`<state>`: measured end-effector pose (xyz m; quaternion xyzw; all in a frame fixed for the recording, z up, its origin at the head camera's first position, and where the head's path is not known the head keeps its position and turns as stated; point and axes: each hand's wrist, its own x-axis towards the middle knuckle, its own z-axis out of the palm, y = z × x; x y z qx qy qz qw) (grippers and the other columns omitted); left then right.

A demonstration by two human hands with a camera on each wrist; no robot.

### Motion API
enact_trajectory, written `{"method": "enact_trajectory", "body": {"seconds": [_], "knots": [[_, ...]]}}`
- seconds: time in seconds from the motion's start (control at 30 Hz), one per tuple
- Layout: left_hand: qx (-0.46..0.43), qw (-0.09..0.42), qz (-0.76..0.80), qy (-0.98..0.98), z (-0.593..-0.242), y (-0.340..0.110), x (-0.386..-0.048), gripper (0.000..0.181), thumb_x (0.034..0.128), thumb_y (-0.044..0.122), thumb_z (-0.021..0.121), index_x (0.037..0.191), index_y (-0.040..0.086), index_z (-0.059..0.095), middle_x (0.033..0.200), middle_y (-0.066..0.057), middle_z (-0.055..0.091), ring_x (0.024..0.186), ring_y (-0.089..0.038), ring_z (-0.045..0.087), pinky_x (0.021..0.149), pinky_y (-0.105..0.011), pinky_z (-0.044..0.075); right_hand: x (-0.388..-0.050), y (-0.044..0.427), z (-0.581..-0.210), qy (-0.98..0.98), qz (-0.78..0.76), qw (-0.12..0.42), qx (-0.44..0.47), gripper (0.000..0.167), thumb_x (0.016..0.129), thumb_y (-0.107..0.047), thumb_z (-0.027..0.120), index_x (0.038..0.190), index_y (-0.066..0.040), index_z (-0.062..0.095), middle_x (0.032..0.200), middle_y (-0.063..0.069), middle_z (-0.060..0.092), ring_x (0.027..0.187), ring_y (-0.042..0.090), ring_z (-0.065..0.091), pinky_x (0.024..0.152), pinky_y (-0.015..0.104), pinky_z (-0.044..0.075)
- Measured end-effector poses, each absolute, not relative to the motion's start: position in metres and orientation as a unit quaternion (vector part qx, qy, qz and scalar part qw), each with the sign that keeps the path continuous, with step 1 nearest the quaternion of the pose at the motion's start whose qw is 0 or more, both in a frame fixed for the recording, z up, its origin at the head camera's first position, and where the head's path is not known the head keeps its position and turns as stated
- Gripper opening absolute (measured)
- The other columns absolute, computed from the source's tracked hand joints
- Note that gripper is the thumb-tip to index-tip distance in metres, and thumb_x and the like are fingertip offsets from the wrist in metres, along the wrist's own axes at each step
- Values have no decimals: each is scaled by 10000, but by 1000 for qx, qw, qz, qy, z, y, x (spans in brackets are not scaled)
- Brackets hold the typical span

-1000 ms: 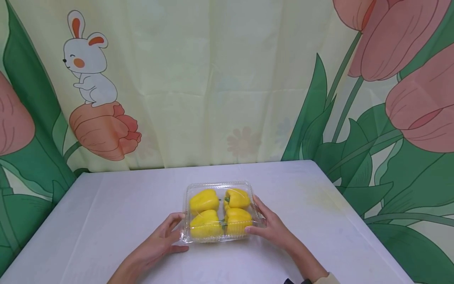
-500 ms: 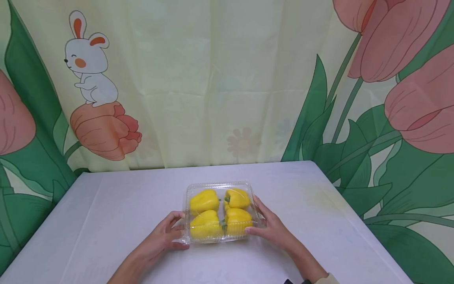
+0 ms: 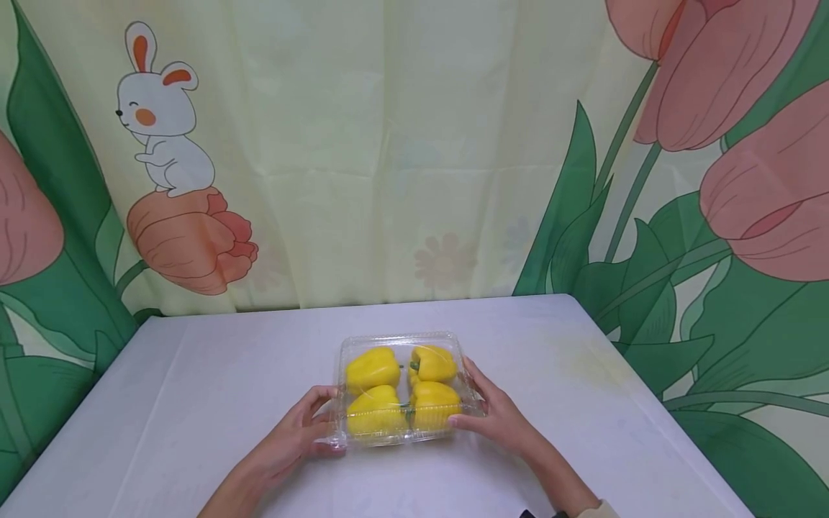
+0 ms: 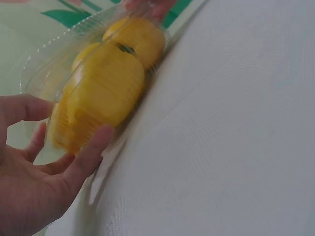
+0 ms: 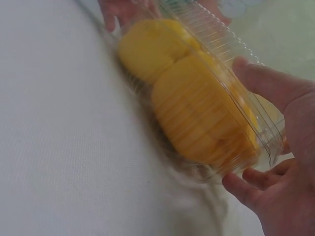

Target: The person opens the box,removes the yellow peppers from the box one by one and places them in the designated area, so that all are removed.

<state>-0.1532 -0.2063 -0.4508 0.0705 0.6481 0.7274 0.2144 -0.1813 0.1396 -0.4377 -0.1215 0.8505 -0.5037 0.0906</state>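
Note:
A clear plastic clamshell box (image 3: 398, 337) with a ridged rim sits at the middle of the table, its lid down. Several yellow bell peppers (image 3: 373, 370) lie inside, in two rows, with green stems showing. My left hand (image 3: 291, 435) holds the box by its left side near the front corner; in the left wrist view, the fingers (image 4: 93, 147) spread around its end and lower edge. On the right side, my right hand (image 3: 495, 417) grips the box, thumb (image 5: 266, 81) on the upper rim and fingertips (image 5: 241, 189) at the bottom edge.
A white cloth covers the table (image 3: 220, 381). Behind it hangs a pale curtain (image 3: 382, 158) printed with a rabbit, tulips and green leaves. A beige sleeve (image 3: 597, 509) and a dark strap show at the right wrist.
The left hand's lowest finger has risen slightly and drawn in against the box's front corner. The right hand and the peppers have hardly moved.

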Motion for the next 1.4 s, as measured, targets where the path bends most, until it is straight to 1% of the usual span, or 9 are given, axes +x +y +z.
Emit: {"method": "enact_trajectory", "body": {"seconds": [0.2,0.3,0.5,0.7,0.87,1.0,1.17,1.4], "knots": [[68,220,722,653,-450,-207,-153,545,913,97,594,1357,35,286,1582,-188,94,1086,-219,577,860,-447,568,-182,140,-438,849,-508,96,-109,1011,758,-375,799,1549,-312,173,1629,24,178,1465,339,265,1118,535,346],[66,220,719,656,-450,-208,-153,554,916,101,593,1366,33,277,1588,-190,80,1115,-222,560,859,-450,568,-182,140,-438,848,-509,98,-112,1013,760,-371,799,1551,-303,169,1630,36,171,1466,344,258,1122,543,334],[72,218,714,661,-448,-208,-153,558,936,118,583,1379,32,256,1602,-199,31,1253,-212,487,858,-459,568,-182,141,-437,843,-513,101,-122,1007,769,-341,796,1554,-275,168,1629,70,166,1464,356,257,1121,537,340],[78,217,713,662,-448,-208,-153,542,941,114,576,1372,33,258,1602,-196,38,1288,-232,459,857,-471,567,-181,141,-435,840,-518,103,-121,1010,763,-331,800,1552,-277,172,1629,70,165,1468,356,247,1127,534,333],[81,216,712,664,-447,-208,-152,533,945,114,570,1369,31,258,1602,-198,42,1318,-265,433,857,-474,567,-182,141,-436,843,-516,101,-113,1016,759,-356,801,1552,-279,171,1632,57,157,1469,356,242,1129,555,315],[81,217,709,667,-446,-208,-152,540,944,124,577,1369,27,258,1600,-203,47,1307,-262,441,861,-468,567,-183,142,-436,844,-515,103,-108,1000,776,-370,783,1555,-277,162,1635,41,149,1476,348,228,1137,570,292],[74,217,702,674,-446,-207,-151,566,932,129,595,1375,22,261,1599,-189,74,1290,-255,449,861,-460,568,-183,145,-436,843,-513,106,-119,949,821,-360,740,1558,-258,150,1636,63,132,1477,359,214,1139,574,285],[62,216,698,680,-445,-206,-152,585,924,133,605,1389,28,266,1594,-183,101,1288,-274,441,859,-448,571,-181,146,-432,844,-513,107,-115,914,838,-370,719,1556,-250,166,1635,47,150,1486,341,201,1134,569,304]]}}
